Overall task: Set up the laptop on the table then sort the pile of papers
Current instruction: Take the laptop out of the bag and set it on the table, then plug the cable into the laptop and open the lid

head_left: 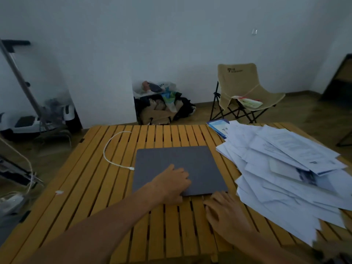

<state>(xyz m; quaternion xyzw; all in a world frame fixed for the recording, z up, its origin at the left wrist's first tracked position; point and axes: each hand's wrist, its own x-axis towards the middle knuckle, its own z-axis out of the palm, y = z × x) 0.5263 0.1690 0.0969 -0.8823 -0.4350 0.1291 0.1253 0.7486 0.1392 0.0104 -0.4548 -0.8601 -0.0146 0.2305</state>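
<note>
Laptop [181, 168] (lid closed, flat on table [95, 187]) is pressed by left hand [172, 184], fingers loosely spread; right hand [224, 212], empty and relaxed, lies just before its near edge.

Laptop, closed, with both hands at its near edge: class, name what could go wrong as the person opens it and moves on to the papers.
1. The laptop lies right beside the pile of papers; a raised lid or a nudge sideways might push sheets off the slatted table.
2. The white cable loops at the laptop's left side; the left hand could snag it.
3. The pile overhangs the table's near right edge and may slide while the right hand works.
</note>
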